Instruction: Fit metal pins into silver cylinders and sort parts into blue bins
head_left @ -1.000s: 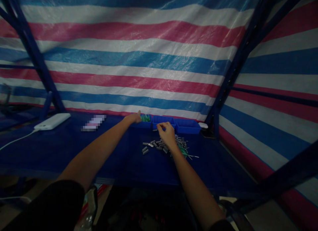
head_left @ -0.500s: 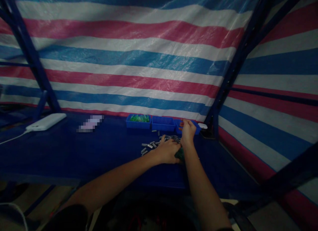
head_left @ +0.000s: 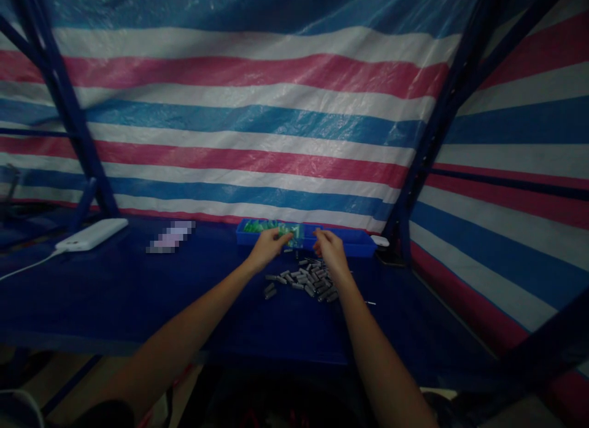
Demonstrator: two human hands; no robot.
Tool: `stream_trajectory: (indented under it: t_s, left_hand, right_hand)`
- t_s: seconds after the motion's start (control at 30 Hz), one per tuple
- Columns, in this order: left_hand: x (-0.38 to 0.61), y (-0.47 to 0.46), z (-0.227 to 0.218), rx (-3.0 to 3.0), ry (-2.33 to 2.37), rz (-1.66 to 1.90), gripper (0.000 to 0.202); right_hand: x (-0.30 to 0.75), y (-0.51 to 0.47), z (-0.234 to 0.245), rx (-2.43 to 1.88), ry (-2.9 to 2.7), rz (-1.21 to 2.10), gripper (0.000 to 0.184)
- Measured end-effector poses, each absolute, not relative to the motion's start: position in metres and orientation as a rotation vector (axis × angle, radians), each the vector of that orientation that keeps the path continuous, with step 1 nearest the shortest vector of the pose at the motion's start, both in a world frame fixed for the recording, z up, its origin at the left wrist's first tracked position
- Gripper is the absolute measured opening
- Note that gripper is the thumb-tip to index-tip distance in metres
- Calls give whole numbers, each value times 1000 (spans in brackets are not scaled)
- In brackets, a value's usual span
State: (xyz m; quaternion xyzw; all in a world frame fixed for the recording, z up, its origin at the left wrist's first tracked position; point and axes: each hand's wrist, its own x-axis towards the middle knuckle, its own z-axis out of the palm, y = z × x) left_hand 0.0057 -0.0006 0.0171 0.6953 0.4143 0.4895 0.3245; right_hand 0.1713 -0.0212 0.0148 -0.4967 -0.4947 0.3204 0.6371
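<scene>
My left hand pinches a clear green plastic bag, held up over the front of the blue bins. Apart from it, to the right, my right hand has its fingers curled together in front of the right blue bin. What those fingers hold, if anything, is too small to make out. Below and between the hands lies a loose pile of small grey metal cylinders. More green bags fill the left bin, partly behind my left hand.
A thin metal pin lies on the dark blue table to the right. A white power bank with a cable rests at the left, near a blurred pinkish object. A small white item sits beside the right bin.
My left hand has moved up and left from the pile and now holds the green bag by the bins. My right hand has drawn slightly left and down from the right bin.
</scene>
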Motion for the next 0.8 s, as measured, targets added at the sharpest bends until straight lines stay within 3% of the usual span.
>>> stream_trajectory:
  t_s: [0.13,0.33,0.63,0.8]
  left_hand:
    - [-4,0,2,1473,1002,1201,38]
    - [6,-8,0,1502,831,1051,43]
    - [0,-9,7,1294,680,1051,34]
    - [2,-14,9,1324,693,987,25]
  right_hand:
    - [146,-19,1,-1095,-1383,720,34]
    - [147,-22,4,-1007,-1284,771,27]
    - [153,-21,5,-976,-1067,955,31]
    - [157,-17,-2,-1005,-1119,830,32]
